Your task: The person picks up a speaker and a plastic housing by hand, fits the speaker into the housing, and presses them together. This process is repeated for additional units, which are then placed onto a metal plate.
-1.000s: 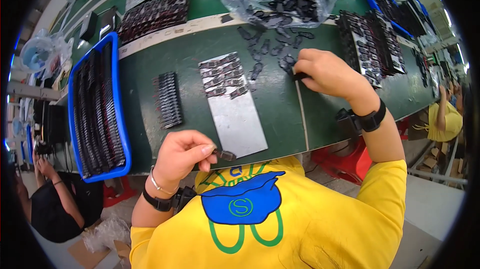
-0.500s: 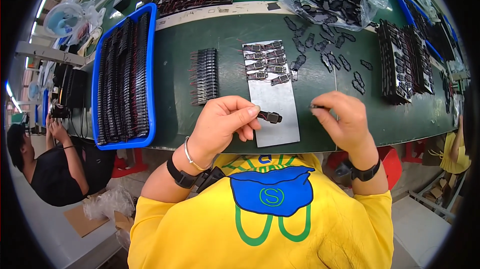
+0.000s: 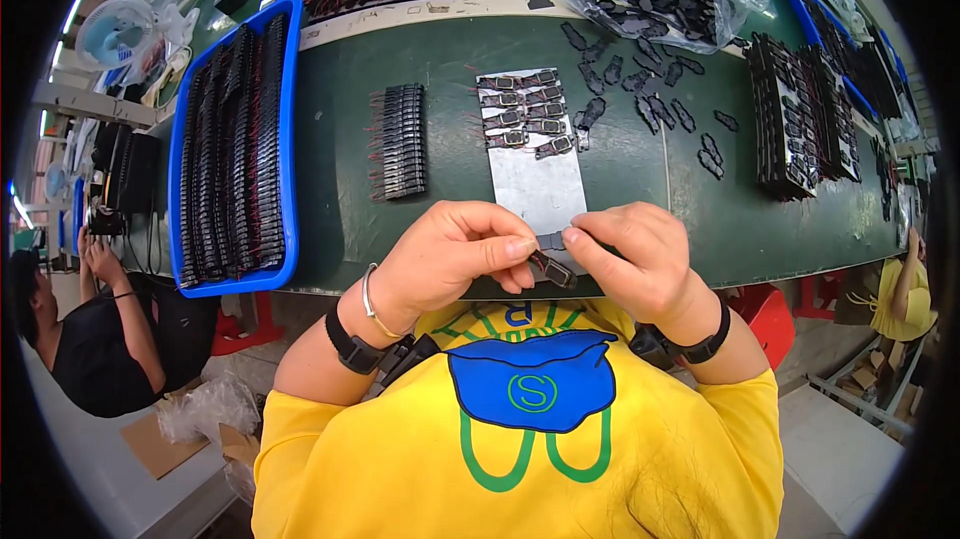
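My left hand (image 3: 455, 254) pinches a small black speaker-like module (image 3: 553, 271) with an oval metal face and red wire, just over the near edge of the bench. Close against it, my right hand (image 3: 635, 254) holds a thin dark grey flat piece (image 3: 550, 240) between thumb and fingers. The piece lies right above the module; whether they touch is hard to tell. Beyond my hands is a pale grey board (image 3: 545, 189), with two columns of similar modules (image 3: 525, 109) at its far end. Left of the board, a packed row of black modules (image 3: 402, 144) shows red wires.
A blue tray (image 3: 290, 139) full of modules stands at left. Loose black flat pieces (image 3: 590, 114) lie scattered below an open clear plastic bag (image 3: 745, 4). Stacked loaded boards (image 3: 790, 129) stand at right. Another person (image 3: 110, 329) sits at far left.
My right hand has moved left to meet my left hand, bringing the flat piece to the module. The module has come slightly nearer to me and tilted.
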{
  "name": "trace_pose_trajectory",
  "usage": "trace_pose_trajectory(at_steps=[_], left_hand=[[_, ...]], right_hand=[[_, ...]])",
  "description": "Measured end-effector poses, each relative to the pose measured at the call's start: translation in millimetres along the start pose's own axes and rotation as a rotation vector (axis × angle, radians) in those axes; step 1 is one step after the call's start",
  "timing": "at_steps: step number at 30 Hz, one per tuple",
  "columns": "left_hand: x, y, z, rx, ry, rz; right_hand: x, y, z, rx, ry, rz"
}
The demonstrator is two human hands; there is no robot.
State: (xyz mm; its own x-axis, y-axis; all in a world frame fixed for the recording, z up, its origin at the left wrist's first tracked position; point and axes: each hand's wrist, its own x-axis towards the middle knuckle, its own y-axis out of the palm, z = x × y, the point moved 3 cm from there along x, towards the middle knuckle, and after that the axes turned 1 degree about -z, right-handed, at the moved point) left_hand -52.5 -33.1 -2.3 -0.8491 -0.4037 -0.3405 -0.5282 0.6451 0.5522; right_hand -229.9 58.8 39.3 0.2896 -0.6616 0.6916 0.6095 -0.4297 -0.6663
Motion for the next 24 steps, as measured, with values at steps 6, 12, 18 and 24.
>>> trace_pose_trajectory(at_steps=[6, 12, 18, 24], left_hand=[[-5.3, 2.4, -2.6, 0.265, 0.096, -0.036], [-10.5, 11.8, -9.6, 0.649, 0.279, -0.002], [-5.3, 3.5, -5.2, 0.302, 0.067, -0.269], [-0.6, 7.7, 0.2, 0.261, 0.092, -0.254]], right_hand=[[-6.8, 10.8, 0.9, 0.108, 0.11, 0.001], [-12.2, 8.6, -4.6, 0.277, 0.364, 0.203], [-3.4, -12.0, 1.6, 0.196, 0.473, 0.078], [4.1, 2.0, 17.7, -0.033, 0.237, 0.029]])
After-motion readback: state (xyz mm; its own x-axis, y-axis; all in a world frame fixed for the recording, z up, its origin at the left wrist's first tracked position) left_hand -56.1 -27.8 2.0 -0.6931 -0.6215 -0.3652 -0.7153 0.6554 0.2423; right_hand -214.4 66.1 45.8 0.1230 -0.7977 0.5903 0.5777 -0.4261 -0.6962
